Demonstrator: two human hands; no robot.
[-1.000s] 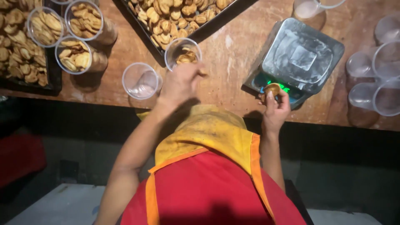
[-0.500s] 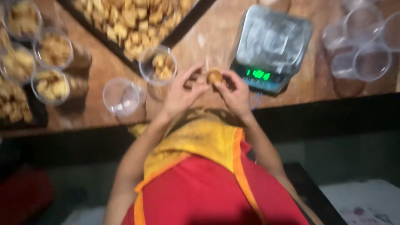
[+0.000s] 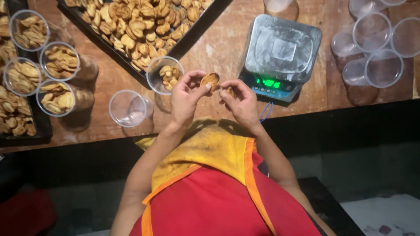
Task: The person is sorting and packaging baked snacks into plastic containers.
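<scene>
Your left hand (image 3: 187, 97) pinches a golden-brown snack (image 3: 210, 79) between thumb and fingertips, holding it up over the table (image 3: 218, 43) edge. Your right hand (image 3: 242, 101) sits just beside it, fingers curled toward the same snack; a second piece seems tucked in its fingers, though you cannot tell for sure. Just left of the hands stands a partly filled cup (image 3: 165, 75), and an empty cup (image 3: 127, 108) sits nearer the edge. The scale (image 3: 280, 54) with its green display is to your right. Beyond lies the tray (image 3: 205, 22) of snacks, filled cups (image 3: 59, 61) far left, empty tubs (image 3: 378, 48) far right.
</scene>
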